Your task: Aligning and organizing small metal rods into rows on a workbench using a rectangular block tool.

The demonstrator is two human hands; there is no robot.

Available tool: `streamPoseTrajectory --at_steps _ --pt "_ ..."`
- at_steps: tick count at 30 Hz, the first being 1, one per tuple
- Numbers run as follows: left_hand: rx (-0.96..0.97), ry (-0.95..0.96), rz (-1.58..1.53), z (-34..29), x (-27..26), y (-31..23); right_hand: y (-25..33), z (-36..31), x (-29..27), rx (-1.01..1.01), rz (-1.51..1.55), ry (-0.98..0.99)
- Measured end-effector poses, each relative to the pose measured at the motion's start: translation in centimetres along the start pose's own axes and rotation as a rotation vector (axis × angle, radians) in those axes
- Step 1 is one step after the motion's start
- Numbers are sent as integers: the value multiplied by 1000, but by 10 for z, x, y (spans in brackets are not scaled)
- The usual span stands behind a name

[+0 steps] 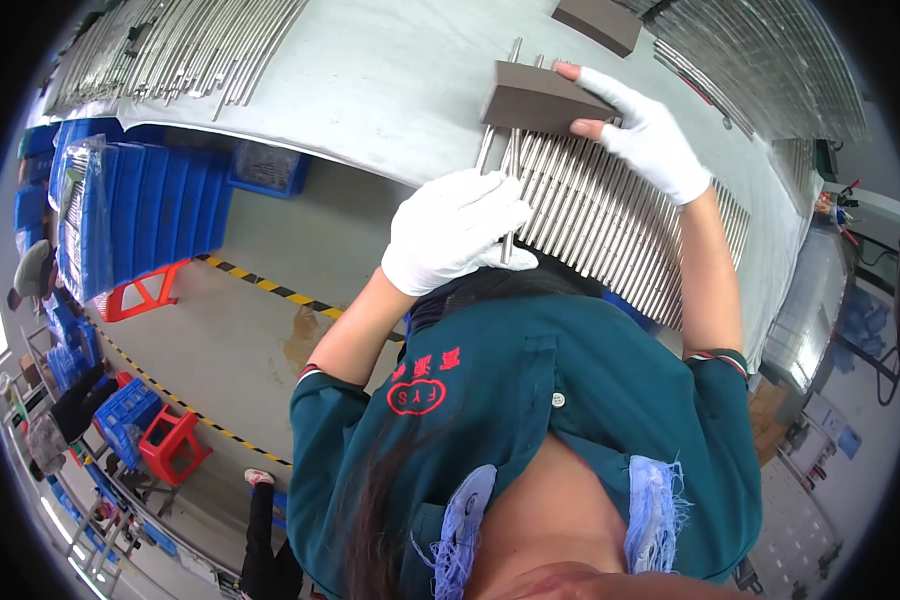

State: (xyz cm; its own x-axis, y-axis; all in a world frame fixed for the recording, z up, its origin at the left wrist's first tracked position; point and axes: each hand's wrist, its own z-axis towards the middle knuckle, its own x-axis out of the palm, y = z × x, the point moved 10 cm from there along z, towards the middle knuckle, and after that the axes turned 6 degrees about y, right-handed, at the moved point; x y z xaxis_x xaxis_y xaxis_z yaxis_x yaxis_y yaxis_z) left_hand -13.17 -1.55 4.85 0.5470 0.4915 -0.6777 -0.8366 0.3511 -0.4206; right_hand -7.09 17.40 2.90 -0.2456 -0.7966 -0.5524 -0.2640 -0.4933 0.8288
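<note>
A row of thin metal rods (pixel 610 215) lies side by side on the pale table cover at its near edge. My left hand (pixel 460 225), in a white glove, is closed around the near end of a metal rod (pixel 513 190) at the left of this row. My right hand (pixel 655 140), in a white glove with bare thumb and fingertip showing, grips a brown-grey rectangular block (pixel 542 97). The block rests across the far ends of several rods and hides part of them. Whether it presses on the held rod I cannot tell.
A second brown-grey block (pixel 598 25) lies at the table's far side. More rods are spread at the far left (pixel 185 50) and stacked at the far right (pixel 770 60). Blue bins (pixel 165 195) and a red stool (pixel 142 290) stand on the floor to the left.
</note>
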Motion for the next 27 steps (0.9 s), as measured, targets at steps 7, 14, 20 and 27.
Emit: streamPoseTrajectory --at_steps 7,14,20,27 --pt "-14 8 6 0 4 0 16 1 9 -28 -78 -67" --pt "-58 7 -46 0 -3 3 -23 -35 -36 113 129 -41" --pt "-10 10 -5 2 2 -1 31 -10 17 -104 -162 -148" --pt "-26 28 40 4 0 -4 16 -28 -9 13 -176 -166"
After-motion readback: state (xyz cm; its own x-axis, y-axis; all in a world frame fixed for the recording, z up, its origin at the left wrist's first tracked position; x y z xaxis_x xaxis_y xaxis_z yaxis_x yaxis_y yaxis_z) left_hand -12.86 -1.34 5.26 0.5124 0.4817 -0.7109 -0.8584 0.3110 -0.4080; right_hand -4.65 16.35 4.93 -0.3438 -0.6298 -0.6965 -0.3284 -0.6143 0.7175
